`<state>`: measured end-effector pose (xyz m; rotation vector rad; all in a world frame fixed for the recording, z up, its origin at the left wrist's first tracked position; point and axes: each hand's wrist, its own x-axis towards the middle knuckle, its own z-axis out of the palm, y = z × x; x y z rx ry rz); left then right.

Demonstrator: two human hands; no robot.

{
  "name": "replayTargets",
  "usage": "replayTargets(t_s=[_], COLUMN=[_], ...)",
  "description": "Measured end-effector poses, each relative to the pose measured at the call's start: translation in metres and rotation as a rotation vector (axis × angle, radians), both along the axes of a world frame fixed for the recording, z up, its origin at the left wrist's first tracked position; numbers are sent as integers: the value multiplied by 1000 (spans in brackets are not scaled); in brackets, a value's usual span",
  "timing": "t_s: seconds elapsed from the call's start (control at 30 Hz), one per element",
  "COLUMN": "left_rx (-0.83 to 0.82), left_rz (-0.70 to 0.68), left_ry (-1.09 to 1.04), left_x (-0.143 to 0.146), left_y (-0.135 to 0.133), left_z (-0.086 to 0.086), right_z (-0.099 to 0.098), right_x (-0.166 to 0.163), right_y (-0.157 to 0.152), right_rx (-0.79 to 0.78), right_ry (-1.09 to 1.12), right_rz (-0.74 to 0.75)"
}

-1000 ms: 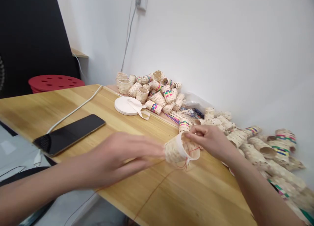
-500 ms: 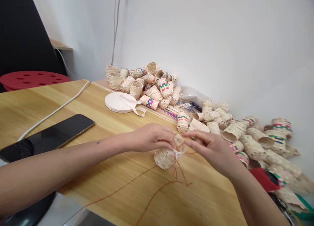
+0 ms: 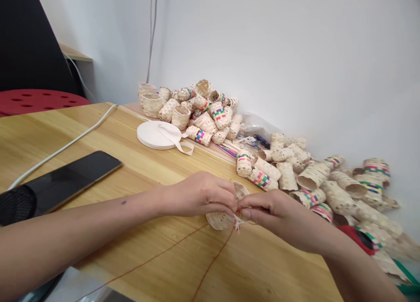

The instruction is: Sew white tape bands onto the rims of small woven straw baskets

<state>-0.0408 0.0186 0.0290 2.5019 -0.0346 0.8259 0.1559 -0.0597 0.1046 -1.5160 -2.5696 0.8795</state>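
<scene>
A small woven basket [image 3: 219, 221] of pale strips lies tilted on the wooden table, its open rim facing right. My left hand [image 3: 210, 194] is closed on the basket's rim, thumb in front. Fingers of my right hand [image 3: 265, 209] are pinched together at the rim, touching the left fingertips, with red-orange thread between them. White ribbon ends poke out below the fingers. Two strands of red thread [image 3: 215, 259] run from the basket across the table toward me. The fingers hide the spot where thread and rim meet.
Many woven baskets [image 3: 218, 114] are heaped along the wall and down the right side. A white ribbon roll [image 3: 157, 135] sits behind my left arm. At left lie a black phone [image 3: 75, 177] and a white cable [image 3: 72, 142]; a red stool [image 3: 39, 101] stands beyond.
My right hand has moved in to the rim, meeting my left fingers, and now pinches the thread. The short thread tails hanging below the rim have been drawn up; the view shifted slightly.
</scene>
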Motion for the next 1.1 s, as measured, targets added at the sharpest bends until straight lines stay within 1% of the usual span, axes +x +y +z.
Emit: replayTargets(t_s=[0.1,0.2,0.37,0.5,0.57,0.6,0.67,0.73,0.8,0.97,1.1], left_rx=[-24,-52,-135,-300,-353,-364,-372,-376,-379,-404,-409], left_rz=[-8,-19,-39,-104,-145,-159,-171,-166,-157,-162,-161], left_ry=[0,4,16,49,70,75,77,64,50,34,25], left_x=[2,5,10,16,18,20,21,21,20,15,12], left_y=[-3,-4,1,12,16,17,19,20,20,20,20], left_z=[0,-1,2,8,11,12,13,12,10,6,4], right_z=[-2,-6,-13,-15,-15,-15,-15,-16,-18,-22,-19], right_x=[0,1,8,14,19,22,30,37,42,47,54], right_y=[-1,-2,-5,-7,-7,-7,-6,-6,-6,-4,-1], right_rx=[-20,14,163,333,363,349,269,170,125,166,181], right_ry=[11,-17,-19,-1,14,29,80,138,158,138,153], right_rz=[-34,-107,-195,-322,-380,-398,-404,-384,-362,-354,-389])
